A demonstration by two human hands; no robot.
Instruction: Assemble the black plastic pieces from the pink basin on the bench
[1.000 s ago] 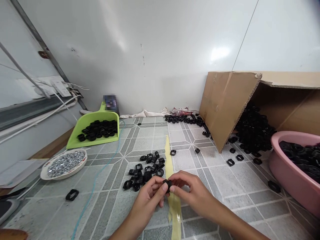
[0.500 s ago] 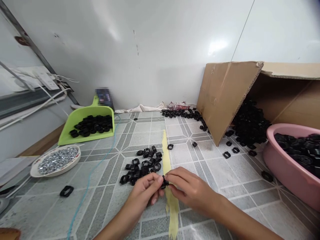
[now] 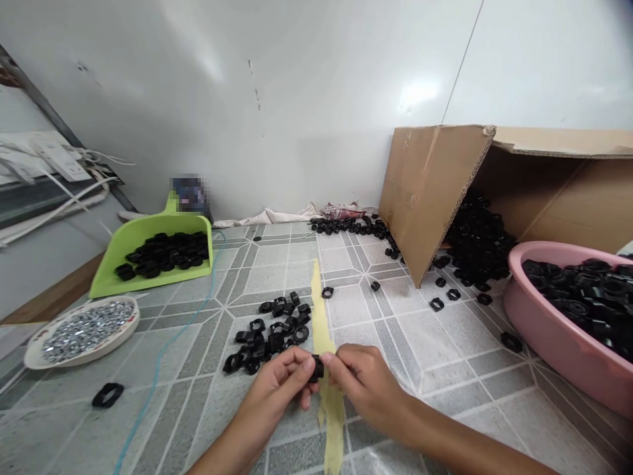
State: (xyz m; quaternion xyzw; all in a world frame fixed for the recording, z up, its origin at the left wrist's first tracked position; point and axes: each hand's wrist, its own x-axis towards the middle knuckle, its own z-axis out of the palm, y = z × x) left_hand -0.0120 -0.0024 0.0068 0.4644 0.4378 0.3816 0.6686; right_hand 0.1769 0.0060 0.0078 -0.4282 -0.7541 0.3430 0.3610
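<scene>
Both my hands meet low in the middle of the view over a tiled surface. My left hand (image 3: 281,386) and my right hand (image 3: 363,386) pinch one small black plastic ring (image 3: 316,367) between their fingertips. Just beyond the fingers lies a loose pile of the same black rings (image 3: 270,332). A strip of yellow tape (image 3: 326,369) runs along the tiles under my hands.
A green dustpan (image 3: 153,254) of black rings stands at back left, with a plate of silver nuts (image 3: 79,330) in front of it. At right, a tipped cardboard box (image 3: 435,191) spills black rings beside a pink basin (image 3: 568,336) full of them. A blue cord (image 3: 163,349) crosses the tiles.
My hands have stayed pinched on the black ring. The view has swung to the right, so everything sits further left in the picture.
</scene>
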